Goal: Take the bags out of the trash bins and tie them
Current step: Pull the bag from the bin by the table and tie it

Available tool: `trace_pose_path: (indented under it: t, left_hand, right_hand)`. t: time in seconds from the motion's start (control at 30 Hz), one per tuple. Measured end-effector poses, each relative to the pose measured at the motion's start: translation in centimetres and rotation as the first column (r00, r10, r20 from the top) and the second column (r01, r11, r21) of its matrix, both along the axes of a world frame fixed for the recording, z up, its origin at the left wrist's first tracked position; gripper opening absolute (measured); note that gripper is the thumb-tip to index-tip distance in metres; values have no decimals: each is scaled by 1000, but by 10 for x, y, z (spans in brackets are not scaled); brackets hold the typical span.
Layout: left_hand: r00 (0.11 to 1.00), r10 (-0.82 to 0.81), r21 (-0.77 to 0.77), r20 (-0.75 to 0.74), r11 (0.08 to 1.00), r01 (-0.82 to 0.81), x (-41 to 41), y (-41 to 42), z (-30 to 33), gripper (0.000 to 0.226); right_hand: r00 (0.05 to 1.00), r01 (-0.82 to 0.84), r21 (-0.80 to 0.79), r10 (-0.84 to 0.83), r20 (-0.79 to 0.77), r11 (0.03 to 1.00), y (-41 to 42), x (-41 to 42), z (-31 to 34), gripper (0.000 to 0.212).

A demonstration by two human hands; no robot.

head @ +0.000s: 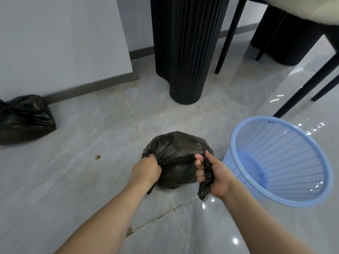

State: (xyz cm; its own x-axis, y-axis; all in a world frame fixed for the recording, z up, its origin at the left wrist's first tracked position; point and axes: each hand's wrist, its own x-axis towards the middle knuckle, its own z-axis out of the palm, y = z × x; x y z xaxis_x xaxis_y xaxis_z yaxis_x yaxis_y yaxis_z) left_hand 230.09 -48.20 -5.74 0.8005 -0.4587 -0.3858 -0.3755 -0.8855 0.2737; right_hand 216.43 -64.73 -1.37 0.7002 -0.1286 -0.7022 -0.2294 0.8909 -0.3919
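Note:
A full black trash bag (175, 145) sits on the grey tiled floor in the middle of the head view. My left hand (145, 170) grips one twisted end of the bag's mouth at its left side. My right hand (211, 176) is closed on the other twisted end, which hangs down below my fingers. The plastic is pulled taut between both hands across the top of the bag. A light blue mesh trash bin (278, 160) stands to the right, with no bag in it.
Another tied black bag (23, 119) lies by the wall at the far left. A black fluted table pedestal (185, 48) rises behind the bag, with black chair legs (300, 92) to the right. A small scrap (97, 157) lies on the floor.

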Motion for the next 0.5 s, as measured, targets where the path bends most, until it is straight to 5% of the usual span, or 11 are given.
trace_pose_path:
  t: [0.2, 0.33, 0.5]
  left_hand:
    - [874, -458, 359, 163, 852, 380, -3, 5, 9, 22]
    - [646, -691, 334, 323, 722, 606, -14, 27, 33, 23]
    - [577, -733, 283, 359, 675, 681, -15, 49, 60, 33]
  right_hand:
    - [943, 262, 257, -303, 136, 930, -4, 19, 1, 40]
    - [852, 413, 289, -478, 213, 864, -20, 28, 15, 31]
    - [819, 454, 207, -497, 288, 867, -18, 38, 35, 17]
